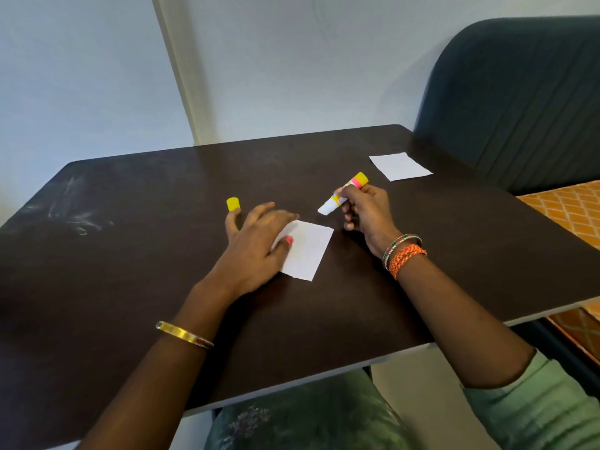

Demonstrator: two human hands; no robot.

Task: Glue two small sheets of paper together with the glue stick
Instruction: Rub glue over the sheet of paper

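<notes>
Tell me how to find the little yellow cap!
Look at the dark table. The left hand presses a white paper, and just beyond its fingers stands the yellow cap, alone. It is stubby and plain yellow, unlike the longer glue stick the right hand grips.

The left hand point(256, 241) covers the left part of the near sheet of paper point(306, 251). The fingers of the right hand point(367, 209) hide the middle of the glue stick point(344, 194), whose label is too small to read. The table point(130, 254) runs off the left edge, and the blue chair point(519, 102) is cut by the right edge.
</notes>
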